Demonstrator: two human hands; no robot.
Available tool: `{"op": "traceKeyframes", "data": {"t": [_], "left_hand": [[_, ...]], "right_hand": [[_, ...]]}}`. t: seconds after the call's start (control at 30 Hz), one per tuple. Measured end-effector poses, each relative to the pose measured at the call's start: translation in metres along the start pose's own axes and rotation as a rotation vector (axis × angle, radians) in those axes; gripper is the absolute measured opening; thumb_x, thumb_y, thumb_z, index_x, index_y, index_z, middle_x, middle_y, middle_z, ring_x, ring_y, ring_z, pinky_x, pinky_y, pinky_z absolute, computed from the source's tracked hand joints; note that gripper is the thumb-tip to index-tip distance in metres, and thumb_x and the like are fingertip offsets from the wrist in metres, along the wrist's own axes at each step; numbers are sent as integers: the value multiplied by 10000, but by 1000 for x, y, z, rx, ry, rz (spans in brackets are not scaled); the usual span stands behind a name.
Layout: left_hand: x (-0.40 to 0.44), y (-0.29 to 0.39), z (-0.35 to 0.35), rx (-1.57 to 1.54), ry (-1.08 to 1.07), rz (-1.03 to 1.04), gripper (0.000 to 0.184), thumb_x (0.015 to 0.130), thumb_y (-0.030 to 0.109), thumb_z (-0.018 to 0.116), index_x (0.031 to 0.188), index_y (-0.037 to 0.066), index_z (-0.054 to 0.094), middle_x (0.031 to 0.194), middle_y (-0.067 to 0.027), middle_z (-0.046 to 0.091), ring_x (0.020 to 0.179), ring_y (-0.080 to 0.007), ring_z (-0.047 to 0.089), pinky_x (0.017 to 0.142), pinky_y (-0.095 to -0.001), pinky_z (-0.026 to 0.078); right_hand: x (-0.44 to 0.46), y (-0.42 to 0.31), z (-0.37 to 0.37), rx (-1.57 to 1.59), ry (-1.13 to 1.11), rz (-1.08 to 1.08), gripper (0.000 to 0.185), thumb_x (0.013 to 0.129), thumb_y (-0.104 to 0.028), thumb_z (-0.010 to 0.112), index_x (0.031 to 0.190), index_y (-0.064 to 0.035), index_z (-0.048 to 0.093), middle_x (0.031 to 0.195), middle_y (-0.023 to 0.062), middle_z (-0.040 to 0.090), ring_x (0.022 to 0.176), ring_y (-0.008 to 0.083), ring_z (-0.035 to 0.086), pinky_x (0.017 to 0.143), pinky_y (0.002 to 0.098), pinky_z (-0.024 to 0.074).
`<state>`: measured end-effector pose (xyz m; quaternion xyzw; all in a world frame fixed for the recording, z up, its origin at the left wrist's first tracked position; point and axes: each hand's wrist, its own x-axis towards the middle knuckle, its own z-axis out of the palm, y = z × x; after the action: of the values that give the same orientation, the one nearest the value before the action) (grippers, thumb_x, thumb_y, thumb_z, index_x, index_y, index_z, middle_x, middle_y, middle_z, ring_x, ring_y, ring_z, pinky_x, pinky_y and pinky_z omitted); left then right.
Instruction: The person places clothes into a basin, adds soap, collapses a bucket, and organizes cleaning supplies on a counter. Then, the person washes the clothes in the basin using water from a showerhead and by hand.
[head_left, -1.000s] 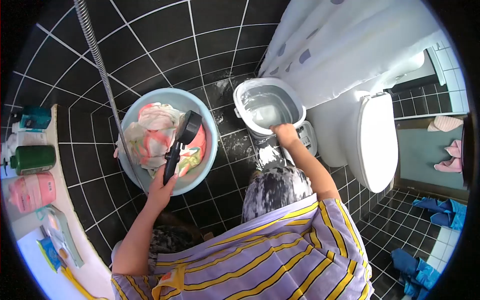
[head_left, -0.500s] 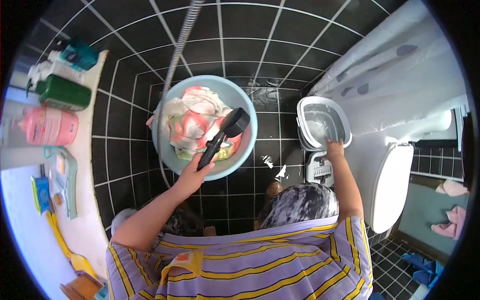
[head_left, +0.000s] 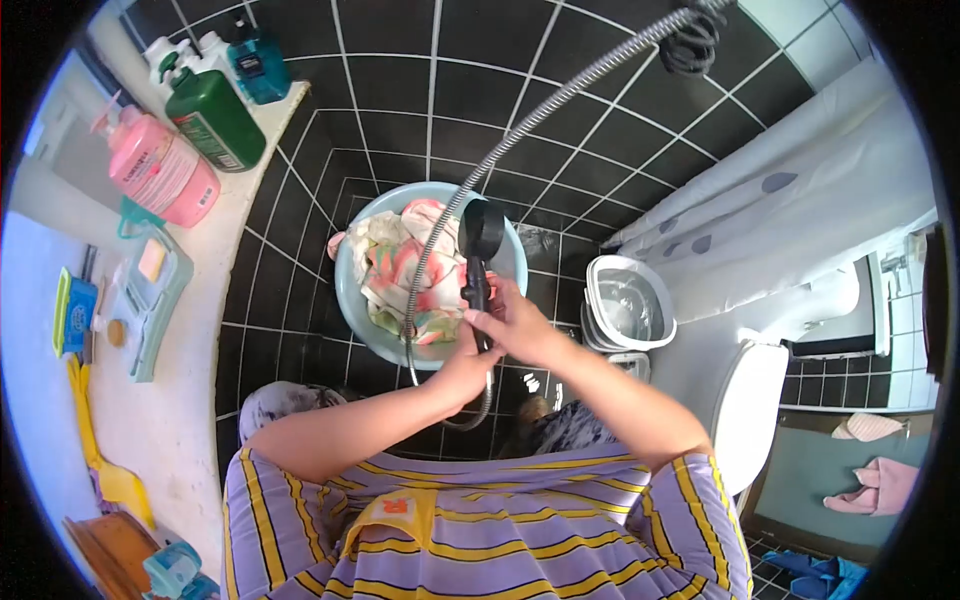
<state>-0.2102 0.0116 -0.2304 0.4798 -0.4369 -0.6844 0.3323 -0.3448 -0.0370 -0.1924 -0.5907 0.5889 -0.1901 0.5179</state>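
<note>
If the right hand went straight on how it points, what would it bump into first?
Probably the black shower handle, which the right hand is touching; beyond it, perhaps the clothes, though depth is unclear.

one left hand (head_left: pixel 464 375) and one right hand (head_left: pixel 518 326) before me, one black shower head (head_left: pixel 482 229), one metal hose (head_left: pixel 543 109), one blue basin (head_left: pixel 520 268), one bucket (head_left: pixel 595 323), one toilet (head_left: pixel 757 402), one curtain (head_left: pixel 735 225), one green bottle (head_left: pixel 215 118), one pink bottle (head_left: pixel 163 168), one teal bottle (head_left: pixel 259 70), two hanging cloths (head_left: pixel 886 484) (head_left: pixel 868 428) over there

The 2 bare arms (head_left: pixel 350 432) angle inward from bent elbows; the left hand (head_left: pixel 462 374) curls just beside the right hand (head_left: pixel 520 326), whose exact grip seems partly hidden.
</note>
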Motion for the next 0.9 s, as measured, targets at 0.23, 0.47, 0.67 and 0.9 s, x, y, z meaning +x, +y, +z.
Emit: {"op": "traceKeyframes", "data": {"t": [0.23, 0.47, 0.67, 0.9], "left_hand": [[-4, -18, -11, 438, -183, 434, 809, 858, 69, 678, 1463, -50, 154, 1466, -259, 290, 1218, -319, 509, 1032, -379, 405], [20, 36, -84, 143, -420, -16, 274, 969, 169, 536, 1192, 44, 636, 884, -52, 672, 801, -139, 641, 701, -263, 511], [84, -10, -170, -10, 246, -8, 243, 936, 152, 542, 1145, 64, 628, 940, -35, 637, 807, -118, 592, 688, -250, 466], [107, -81, -192, 166, 501, -131, 253, 900, 177, 630, 1120, 53, 637, 891, -74, 657, 829, -208, 637, 744, -306, 497]], "right_hand": [[-6, 2, 33, -77, 274, -39, 563, 970, -254, 553, 1398, 16, 307, 1261, 332, 513, 1137, 454, 571, 939, 445, 459], [15, 31, -13, 235, 130, 19, 356, 1042, -331, 376, 1313, -100, 380, 795, 36, 500, 523, 114, 463, 439, 263, 408], [22, 53, -27, 800, -196, 216, 284, 1043, -368, 339, 1232, -164, 399, 831, 30, 464, 516, 81, 384, 429, 238, 366], [34, 47, -34, 860, -188, 104, 374, 1038, -412, 343, 1299, -153, 407, 827, 24, 451, 503, 69, 364, 426, 219, 339]]}}
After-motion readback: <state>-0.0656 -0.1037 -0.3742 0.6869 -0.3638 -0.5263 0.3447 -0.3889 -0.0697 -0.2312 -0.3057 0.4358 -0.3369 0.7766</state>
